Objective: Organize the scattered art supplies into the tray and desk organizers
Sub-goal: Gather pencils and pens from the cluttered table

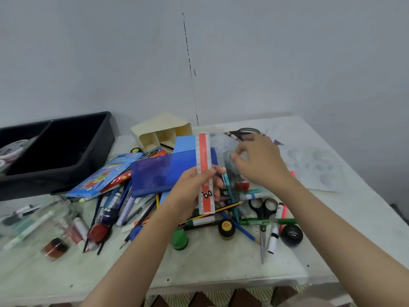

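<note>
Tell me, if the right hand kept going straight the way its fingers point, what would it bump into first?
The right hand points left, toward the red and white ruler held upright in the left hand. It would probably meet that ruler first, though depth is hard to judge.

Red-and-white ruler (205, 173) upright above the heaped pens and pencils (124, 204), black tray (66, 151) and cream organizer (161, 131) behind.

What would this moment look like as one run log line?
left hand: holding ruler upright | right hand: reaching into pile, grip unclear | black tray: nearly empty
</note>
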Tool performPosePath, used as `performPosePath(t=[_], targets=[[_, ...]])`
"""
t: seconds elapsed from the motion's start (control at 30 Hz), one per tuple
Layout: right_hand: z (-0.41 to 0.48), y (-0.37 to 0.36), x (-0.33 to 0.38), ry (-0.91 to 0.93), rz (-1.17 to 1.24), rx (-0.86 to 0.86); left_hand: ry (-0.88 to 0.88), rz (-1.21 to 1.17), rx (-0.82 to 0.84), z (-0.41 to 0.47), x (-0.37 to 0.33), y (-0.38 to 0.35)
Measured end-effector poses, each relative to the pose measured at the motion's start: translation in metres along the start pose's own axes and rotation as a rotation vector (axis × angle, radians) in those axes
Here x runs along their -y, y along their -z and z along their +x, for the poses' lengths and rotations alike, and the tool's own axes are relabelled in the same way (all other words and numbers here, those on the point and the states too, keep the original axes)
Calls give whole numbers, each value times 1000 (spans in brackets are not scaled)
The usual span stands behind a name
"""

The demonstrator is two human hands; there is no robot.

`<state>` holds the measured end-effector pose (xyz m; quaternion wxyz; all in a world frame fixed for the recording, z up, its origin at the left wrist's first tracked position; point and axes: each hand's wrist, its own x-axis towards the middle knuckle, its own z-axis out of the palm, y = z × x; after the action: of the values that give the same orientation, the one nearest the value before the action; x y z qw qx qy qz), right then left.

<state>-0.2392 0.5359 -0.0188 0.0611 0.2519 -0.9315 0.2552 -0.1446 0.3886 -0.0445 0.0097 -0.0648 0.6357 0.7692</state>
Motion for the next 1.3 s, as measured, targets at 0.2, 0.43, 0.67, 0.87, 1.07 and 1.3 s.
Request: performPosePath(t=[0.2,0.43,0.67,0.87,1.07,1.3], targets=[[-18,-28,-9,-109,-343,111,42,-261,-141,-2,8,11],[-10,-15,-11,-168,-20,-63,68,-437,-139,1,18,12],[-4,6,11,-152,574,-53,115,-553,-94,4,16,2],[-14,-17,18,-55,362,-105,117,-485,-29,4,23,-6],[-19,-16,-8,-38,390,-168,94,-485,-98,6,27,0],[-36,-18,-27,79,60,144,117,-575,-223,1,24,6]])
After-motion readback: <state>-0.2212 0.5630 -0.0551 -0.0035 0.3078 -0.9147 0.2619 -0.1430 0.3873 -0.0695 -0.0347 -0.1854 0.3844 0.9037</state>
